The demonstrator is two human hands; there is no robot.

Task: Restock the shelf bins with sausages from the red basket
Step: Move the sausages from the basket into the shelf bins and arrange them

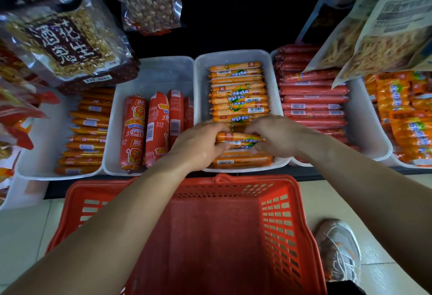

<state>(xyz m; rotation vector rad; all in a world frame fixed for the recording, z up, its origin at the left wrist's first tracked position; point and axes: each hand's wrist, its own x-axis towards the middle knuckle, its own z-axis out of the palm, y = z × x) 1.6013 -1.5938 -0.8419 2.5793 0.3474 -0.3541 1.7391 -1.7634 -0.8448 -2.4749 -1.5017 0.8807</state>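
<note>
While my left hand [198, 142] and right hand [280, 137] each pinch one end of orange sausage [236, 139], it lies crosswise at frame centre, atop stack in middle bin [201, 89], which holds rows of same orange sausages. Left bin [154, 77]: fat red sausages [133, 131], upright. Right bin [364, 117]: thin red sausages [313, 99], piled. Red basket [217, 236] at lower centre, under my forearms.

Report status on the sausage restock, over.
Grip: left hand and right hand on orange sausages, over middle bin. The red basket shows bare bottom. Nothing blocking.
</note>
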